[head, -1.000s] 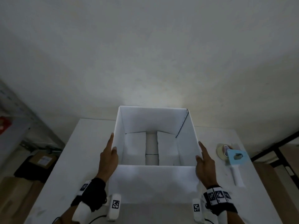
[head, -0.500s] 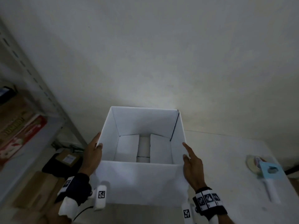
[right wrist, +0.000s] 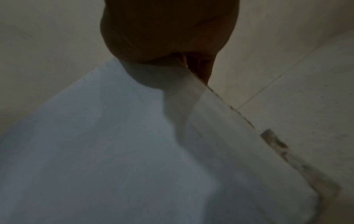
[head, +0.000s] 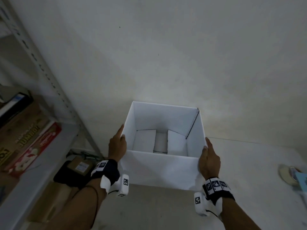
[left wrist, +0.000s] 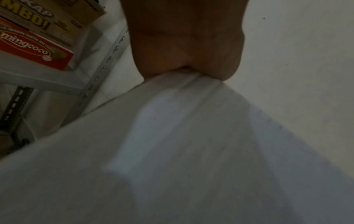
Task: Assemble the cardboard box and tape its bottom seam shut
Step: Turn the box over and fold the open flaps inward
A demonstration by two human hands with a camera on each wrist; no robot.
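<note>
1. Our left hand (head: 117, 145) presses flat against the left wall of the box (head: 159, 170); its fingers lie straight along the wall and its thumb rests on the rim. That is the whole of its grip.
2. Our right hand (head: 209, 161) mirrors it on the right wall, fingers straight, thumb at the top edge.
3. The box is upright between our palms, open at the top, its bottom flaps folded in, and it is over the left part of the worktop (head: 249, 163).
4. The tape dispenser (head: 294, 178) lies on the worktop, well to the right of the box.
5. A shelf (head: 33, 176) with printed cartons stands to the left.
</note>
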